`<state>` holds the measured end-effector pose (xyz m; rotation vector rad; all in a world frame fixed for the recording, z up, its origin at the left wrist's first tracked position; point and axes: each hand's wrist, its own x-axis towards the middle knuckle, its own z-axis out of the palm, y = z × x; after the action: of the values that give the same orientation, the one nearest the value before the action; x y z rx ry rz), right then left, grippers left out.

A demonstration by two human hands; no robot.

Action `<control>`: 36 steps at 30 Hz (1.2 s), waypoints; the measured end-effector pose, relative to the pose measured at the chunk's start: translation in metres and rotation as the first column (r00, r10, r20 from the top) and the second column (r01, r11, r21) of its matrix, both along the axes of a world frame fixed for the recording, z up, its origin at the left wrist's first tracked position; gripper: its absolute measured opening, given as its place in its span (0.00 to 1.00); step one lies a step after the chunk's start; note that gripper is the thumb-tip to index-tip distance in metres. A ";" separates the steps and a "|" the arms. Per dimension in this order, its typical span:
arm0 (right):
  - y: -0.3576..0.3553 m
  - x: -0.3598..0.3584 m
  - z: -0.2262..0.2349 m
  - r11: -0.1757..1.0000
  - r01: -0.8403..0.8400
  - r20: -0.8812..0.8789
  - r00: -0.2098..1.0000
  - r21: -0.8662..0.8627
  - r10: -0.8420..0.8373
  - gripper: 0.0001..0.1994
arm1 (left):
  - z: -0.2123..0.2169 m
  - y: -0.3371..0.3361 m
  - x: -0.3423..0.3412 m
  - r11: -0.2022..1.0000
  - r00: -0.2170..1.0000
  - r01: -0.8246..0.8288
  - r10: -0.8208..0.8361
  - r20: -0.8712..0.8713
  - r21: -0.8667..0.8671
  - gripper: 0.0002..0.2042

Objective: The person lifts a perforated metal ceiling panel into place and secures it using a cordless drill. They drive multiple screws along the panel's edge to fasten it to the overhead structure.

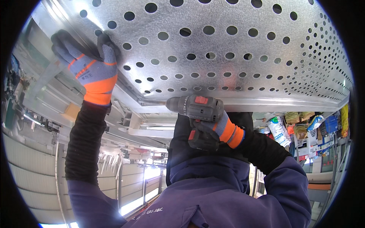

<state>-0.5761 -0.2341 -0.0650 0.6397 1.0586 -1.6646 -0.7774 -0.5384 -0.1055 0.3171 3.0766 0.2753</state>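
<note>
A large perforated sheet-metal panel (213, 49) with rows of round holes fills the upper part of the head view. At its left border, my left hand (85, 64), in a grey-and-orange work glove, grips the folded edge, fingers on the outer side and thumb near the holes. My right hand (222, 131), gloved alike, is wrapped round the handle of a black cordless drill (195, 106) with red parts. The drill points left. Its long thin bit (152, 102) reaches to the corner where the panel's left and near edges meet; whether the tip touches metal I cannot tell.
Pale metal frame bars (148, 132) run along the panel's near and left sides. On the right, bags and packages (279, 131) are piled by a blue container (332, 123). A ribbed wall (34, 167) with bright windows lies at the lower left.
</note>
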 end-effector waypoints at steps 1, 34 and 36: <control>0.000 0.000 0.000 1.000 0.009 -0.004 1.000 0.002 -0.009 0.30 | 0.001 0.000 0.000 1.000 1.000 -0.001 0.001 0.004 -0.001 0.44; 0.000 -0.006 0.000 0.996 -0.088 -0.132 0.987 0.023 0.090 0.27 | -0.005 -0.015 -0.001 0.999 0.999 0.052 -0.052 0.009 0.016 0.47; 0.000 -0.006 0.000 0.998 -0.064 -0.115 0.991 0.007 0.064 0.26 | -0.005 -0.015 -0.001 0.999 0.999 0.045 -0.045 0.016 0.011 0.47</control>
<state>-0.5825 -0.2346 -0.0650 0.5112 1.1526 -1.6606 -0.7785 -0.5530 -0.1103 0.3825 3.0489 0.2911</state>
